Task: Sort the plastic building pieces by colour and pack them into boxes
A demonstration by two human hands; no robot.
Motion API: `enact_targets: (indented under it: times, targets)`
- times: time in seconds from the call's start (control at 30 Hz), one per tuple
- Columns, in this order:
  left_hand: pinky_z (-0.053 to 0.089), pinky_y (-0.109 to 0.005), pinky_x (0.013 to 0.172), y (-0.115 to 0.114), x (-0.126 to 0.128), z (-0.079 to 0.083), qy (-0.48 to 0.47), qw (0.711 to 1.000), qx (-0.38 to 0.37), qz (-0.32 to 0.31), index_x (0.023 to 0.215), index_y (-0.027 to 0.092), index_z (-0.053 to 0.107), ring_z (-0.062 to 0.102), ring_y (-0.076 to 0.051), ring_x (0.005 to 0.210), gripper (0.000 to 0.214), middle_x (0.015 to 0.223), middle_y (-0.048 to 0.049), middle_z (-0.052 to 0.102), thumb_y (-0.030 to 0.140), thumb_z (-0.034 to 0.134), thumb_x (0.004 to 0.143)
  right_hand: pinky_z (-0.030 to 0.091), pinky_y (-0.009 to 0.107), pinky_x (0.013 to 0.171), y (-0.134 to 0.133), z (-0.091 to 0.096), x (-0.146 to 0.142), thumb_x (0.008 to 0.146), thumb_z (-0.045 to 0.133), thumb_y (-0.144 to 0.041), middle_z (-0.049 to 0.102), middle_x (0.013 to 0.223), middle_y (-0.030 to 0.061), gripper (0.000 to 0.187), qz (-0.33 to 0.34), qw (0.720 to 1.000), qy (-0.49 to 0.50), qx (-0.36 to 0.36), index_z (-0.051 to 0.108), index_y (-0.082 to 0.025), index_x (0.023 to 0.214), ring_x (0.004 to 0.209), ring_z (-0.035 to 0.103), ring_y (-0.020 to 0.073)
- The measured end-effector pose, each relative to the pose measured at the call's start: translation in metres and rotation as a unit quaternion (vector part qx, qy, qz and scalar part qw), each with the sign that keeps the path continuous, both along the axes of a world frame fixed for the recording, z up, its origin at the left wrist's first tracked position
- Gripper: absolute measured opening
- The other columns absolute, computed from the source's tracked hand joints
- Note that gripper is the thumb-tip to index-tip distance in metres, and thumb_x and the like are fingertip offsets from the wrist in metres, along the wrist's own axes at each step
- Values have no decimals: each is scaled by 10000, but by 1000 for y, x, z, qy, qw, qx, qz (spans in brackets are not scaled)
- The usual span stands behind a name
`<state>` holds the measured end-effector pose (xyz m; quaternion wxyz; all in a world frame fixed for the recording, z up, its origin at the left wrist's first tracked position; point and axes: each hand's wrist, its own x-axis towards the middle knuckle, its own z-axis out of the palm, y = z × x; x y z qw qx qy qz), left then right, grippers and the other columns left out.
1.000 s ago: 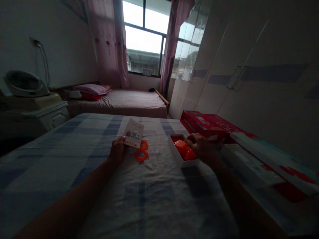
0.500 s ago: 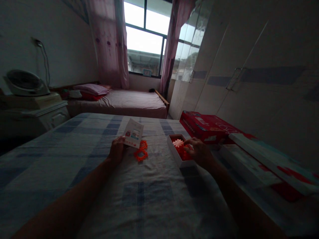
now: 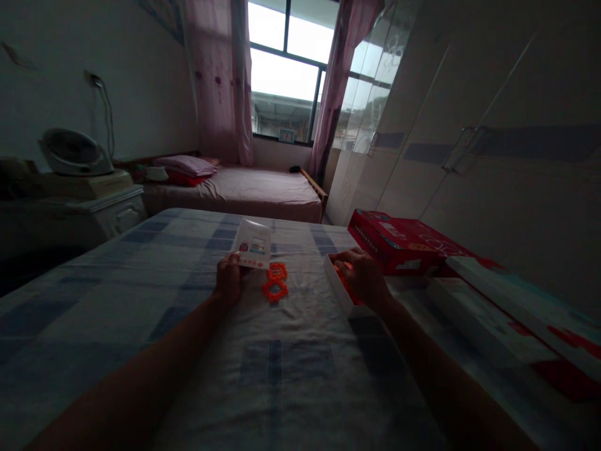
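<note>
My left hand [image 3: 229,280] pinches the lower left corner of a white printed card [image 3: 256,243], tilted up above the bed. Just right of that hand, an orange toothed ring-like piece [image 3: 275,290] lies on the checked cloth. It touches or joins a second orange piece [image 3: 278,270] behind it; I cannot tell which. My right hand [image 3: 362,277] reaches into a small open white box [image 3: 337,291]. Its fingers are bent down among red-orange pieces [image 3: 346,283]. The hand covers much of the box, and what its fingertips grip, if anything, is hidden.
The checked cloth [image 3: 206,351] spreads over the surface before me. At the right lie a large red box [image 3: 394,241] and a long white box [image 3: 483,313] with red marks. Beyond stand another bed [image 3: 267,188] and a wardrobe [image 3: 469,94]. A fan [image 3: 75,153] sits at the left.
My right hand has moved further over and down into the white box, covering the pale-lit piece seen before. The card is tilted differently. The whole view has shifted slightly.
</note>
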<state>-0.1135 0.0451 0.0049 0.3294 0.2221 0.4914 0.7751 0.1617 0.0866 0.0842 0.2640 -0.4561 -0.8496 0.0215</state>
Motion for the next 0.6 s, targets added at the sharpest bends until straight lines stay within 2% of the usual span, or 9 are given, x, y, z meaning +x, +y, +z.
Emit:
enact_targets:
  times: [0.1,0.17,0.27,0.33,0.47,0.6]
  targets:
    - [514,-302,592,0,0,2,-20,999,-2,28,789,150,562,604,-161,582,203,644,-7,611,302,474,686,397,295,868,-17,-9,-36,844,526,-283,619,1056,63,248,103,993,13,-54,629,-192,1052,968,564,164]
    - [521,-307,609,-1,1,4,-27,999,-2,38,779,149,558,609,-161,586,188,629,-4,604,287,461,695,377,352,918,-22,-21,-61,805,588,-364,570,1180,85,421,160,984,-12,-82,550,-204,1192,1098,505,208]
    - [525,-309,611,-3,3,7,-29,999,-1,34,759,145,558,609,-161,574,174,605,-5,600,274,457,700,309,479,969,-16,-44,-90,683,667,-527,405,1373,113,765,191,973,-65,-114,390,-250,1340,1257,347,298]
    - [524,-305,604,-4,4,7,-29,999,-3,28,749,143,559,601,-154,558,166,605,-6,605,268,461,698,288,497,976,-9,-56,-101,650,660,-588,363,1400,115,836,189,971,-81,-124,354,-263,1357,1273,315,307]
    - [522,-298,609,-3,3,7,-34,999,-11,23,748,142,565,593,-146,558,161,615,-5,602,265,474,697,287,443,979,-6,-65,-105,753,560,-585,421,1356,86,655,193,975,-87,-63,418,-262,1305,1216,387,260]
    - [521,-310,605,-4,4,9,-40,999,-14,24,751,140,565,596,-155,569,153,624,-12,597,245,467,700,327,397,917,-15,-60,-100,897,408,-399,580,1127,83,329,166,979,-122,-2,549,-230,1141,1055,503,219]
